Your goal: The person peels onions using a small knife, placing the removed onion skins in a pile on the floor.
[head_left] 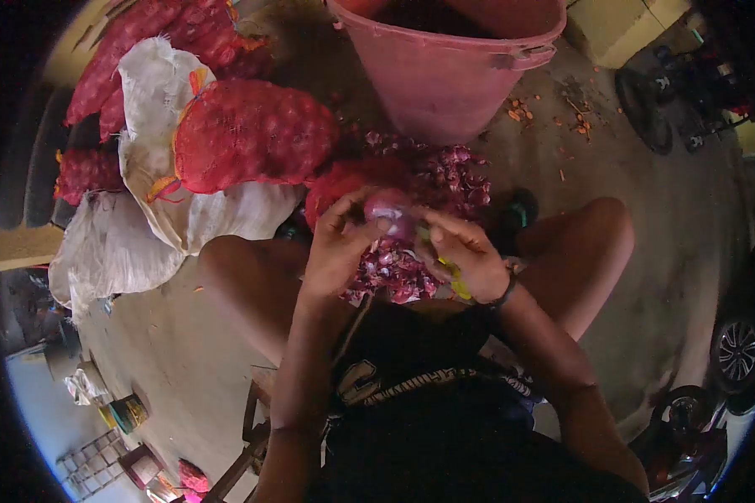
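Left hand (pixel 337 245) was curled around an onion (pixel 392 214), fingers pressed on its left side and top, thumb against its near face. Right hand (pixel 466 251) met the onion from the other side; its fingers were closed on a knife (pixel 456 281) with a yellow handle, the handle showing below the palm, the blade hidden between hand and onion. A dark band (pixel 503 295) circled the right wrist. The onion was held between the two hands, above the gap between the knees, purple and partly stripped of skin.

Directly under the hands lay a heap of purple peels (pixel 445 180), spreading from between the knees up toward a pink tub (pixel 453 75). The tub stood on the floor (pixel 654 201) just beyond the heap, its rim chipped at one handle. Orange scraps (pixel 520 109) were scattered on the floor to the right of the tub.

To the left of the heap, a red mesh sack (pixel 252 134) full of onions rested on white bags (pixel 143 226). More red sacks (pixel 143 42) lay behind it, touching one another. Both knees were bare and bent outward, the left knee just beside the white bags. A black shoe (pixel 516 214) showed near the right knee
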